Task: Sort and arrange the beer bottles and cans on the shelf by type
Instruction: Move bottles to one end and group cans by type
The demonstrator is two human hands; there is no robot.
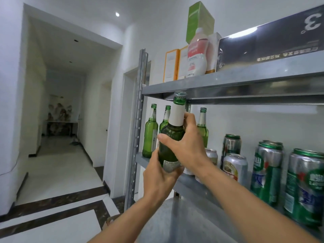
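Beer bottle (172,137), green with a white neck label, was upright in the head view, in front of the shelf (192,186) and just before three green bottles (149,134) at its left end. Cans (266,172) stood grouped to the right, so the sorting looked well along, with this bottle left to place. A silver can (212,155) behind the wrist was partly hidden, possibly out of place. The left hand (161,174) curled round the bottle's base. The right hand (185,142) wrapped its shoulder.
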